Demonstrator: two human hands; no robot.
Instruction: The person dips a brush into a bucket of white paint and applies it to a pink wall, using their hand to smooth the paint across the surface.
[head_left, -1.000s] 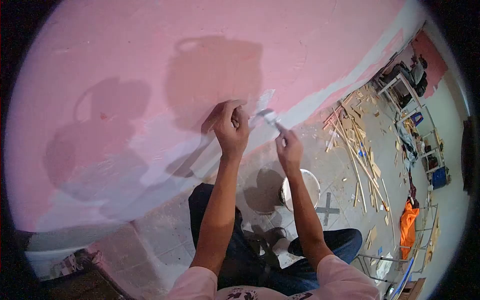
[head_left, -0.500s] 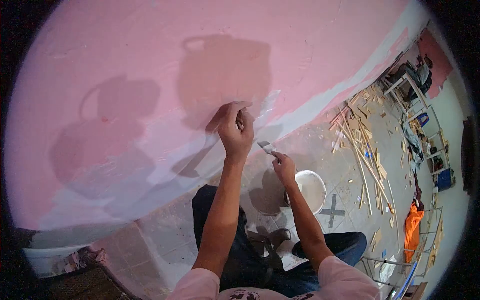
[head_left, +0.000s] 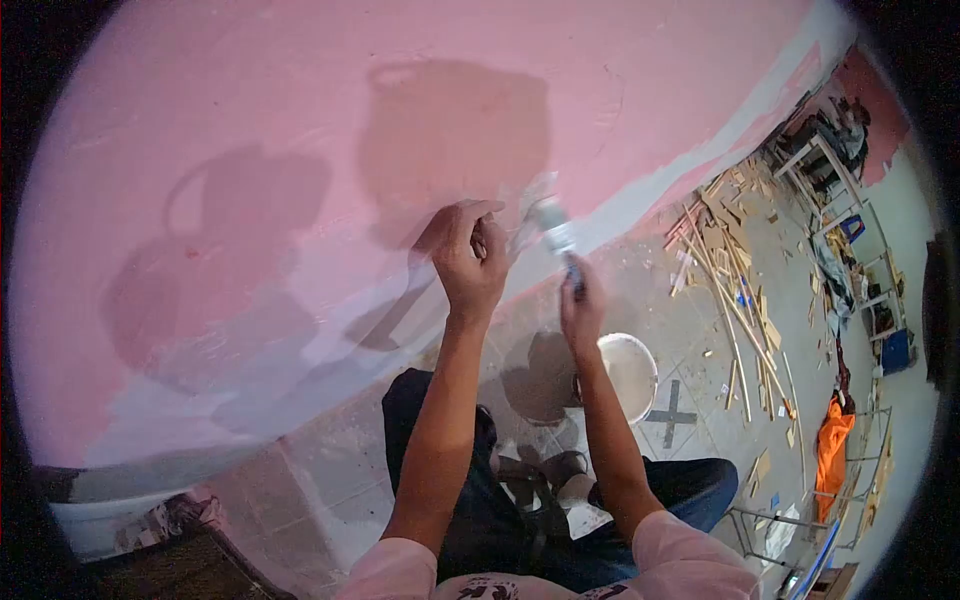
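Live on my feed, far left, pink wall (head_left: 230,90); I see left hand (head_left: 470,265) raised before it, fingers curled toward thumb, can't tell whether anything pinched; next brush (head_left: 556,230), blurred, angled up toward wall, contact unclear to me; right hand (head_left: 582,310) closed round its lower end; white-rimmed bucket (head_left: 626,337) on floor (head_left: 690,345) below; further right, wood strips (head_left: 742,325) scattered; then orange cloth (head_left: 832,450).
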